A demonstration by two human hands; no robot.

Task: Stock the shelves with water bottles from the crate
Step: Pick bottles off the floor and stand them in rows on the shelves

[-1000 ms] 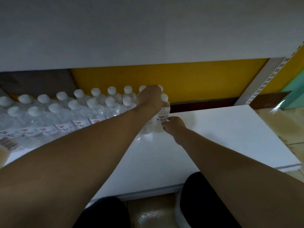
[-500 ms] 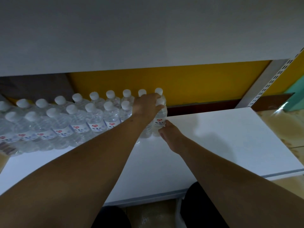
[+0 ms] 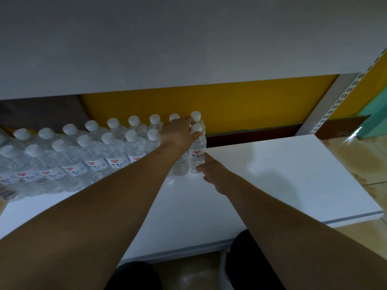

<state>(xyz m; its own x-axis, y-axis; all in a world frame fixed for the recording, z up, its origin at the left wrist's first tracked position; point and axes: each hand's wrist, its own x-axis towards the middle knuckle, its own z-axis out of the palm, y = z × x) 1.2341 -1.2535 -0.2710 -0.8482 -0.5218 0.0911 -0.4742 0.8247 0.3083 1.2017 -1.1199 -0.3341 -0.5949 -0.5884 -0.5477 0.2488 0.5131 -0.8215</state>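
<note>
Left hand (image 3: 180, 132) curls over the neck of the end water bottle (image 3: 196, 151), upright on the white shelf (image 3: 282, 170) beside the rows of bottles (image 3: 94, 151) (two deep). Right hand (image 3: 213, 172), fingers relaxed, touches its base.

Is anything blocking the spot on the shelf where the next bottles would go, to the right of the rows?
Nothing visible does. Right of the end bottle, which the left hand and right hand touch, the white shelf lies bare.
</note>
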